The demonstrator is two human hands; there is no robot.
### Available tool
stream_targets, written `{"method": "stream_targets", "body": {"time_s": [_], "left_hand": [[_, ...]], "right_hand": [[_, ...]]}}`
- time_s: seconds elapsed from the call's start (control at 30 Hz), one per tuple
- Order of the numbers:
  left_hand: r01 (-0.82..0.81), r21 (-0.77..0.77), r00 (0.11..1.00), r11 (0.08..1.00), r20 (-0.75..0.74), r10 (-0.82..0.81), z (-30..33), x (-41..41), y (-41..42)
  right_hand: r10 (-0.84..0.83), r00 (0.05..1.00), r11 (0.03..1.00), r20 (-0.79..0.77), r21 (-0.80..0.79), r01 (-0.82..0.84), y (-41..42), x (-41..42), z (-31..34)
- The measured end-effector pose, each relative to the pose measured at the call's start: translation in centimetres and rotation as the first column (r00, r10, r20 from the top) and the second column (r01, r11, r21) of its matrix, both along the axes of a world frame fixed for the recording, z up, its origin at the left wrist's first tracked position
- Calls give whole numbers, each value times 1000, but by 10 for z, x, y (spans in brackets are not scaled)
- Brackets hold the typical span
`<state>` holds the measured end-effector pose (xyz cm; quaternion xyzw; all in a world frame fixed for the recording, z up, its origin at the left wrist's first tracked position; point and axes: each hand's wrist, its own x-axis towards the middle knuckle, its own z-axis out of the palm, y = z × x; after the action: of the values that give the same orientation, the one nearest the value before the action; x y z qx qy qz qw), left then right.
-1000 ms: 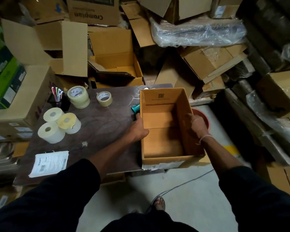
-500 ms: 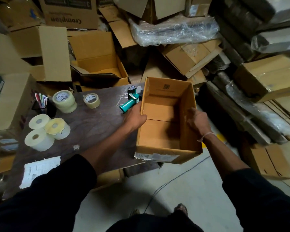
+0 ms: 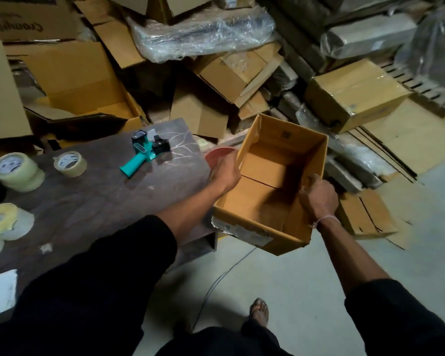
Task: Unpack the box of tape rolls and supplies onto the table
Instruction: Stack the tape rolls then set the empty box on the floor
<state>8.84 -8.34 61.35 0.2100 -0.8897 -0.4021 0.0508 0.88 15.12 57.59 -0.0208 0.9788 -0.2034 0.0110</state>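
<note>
— What moved?
— You've swung the empty cardboard box (image 3: pixel 272 186) off the table (image 3: pixel 100 201), rightward.
— Fingers?
— Your left hand (image 3: pixel 225 170) and right hand (image 3: pixel 319 196) curl over opposite walls; tape dispenser (image 3: pixel 145 150) left of them.

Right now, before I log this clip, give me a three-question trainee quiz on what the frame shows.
1. True or false: the cardboard box has tape rolls left inside.
2. Which hands hold the box? A) left only B) right only C) both
3. Fill in: the teal tape dispenser lies on the ____.

Key:
1. False; its inside shows only bare cardboard.
2. C; the left hand grips the left wall, the right hand the right wall.
3. Table, beside two clear tape rolls.
</note>
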Motion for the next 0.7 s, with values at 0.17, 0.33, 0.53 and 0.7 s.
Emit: {"method": "stream_targets", "body": {"time_s": [0.17,0.33,0.53,0.7], "left_hand": [[-9,-19,988,1000,155,12,-39,-32,69],[-87,35,956,996,284,74,-87,-50,116],[-276,170,855,946,492,161,-147,-45,138],[-351,192,789,917,587,179,-214,-37,138]], "right_hand": [[36,996,998,85,47,-40,62,-42,-37],[140,972,985,189,69,-155,101,-79,-77],[292,875,934,386,79,-347,112,-102,-132],[291,795,916,532,86,-393,108,-104,-198]]}}
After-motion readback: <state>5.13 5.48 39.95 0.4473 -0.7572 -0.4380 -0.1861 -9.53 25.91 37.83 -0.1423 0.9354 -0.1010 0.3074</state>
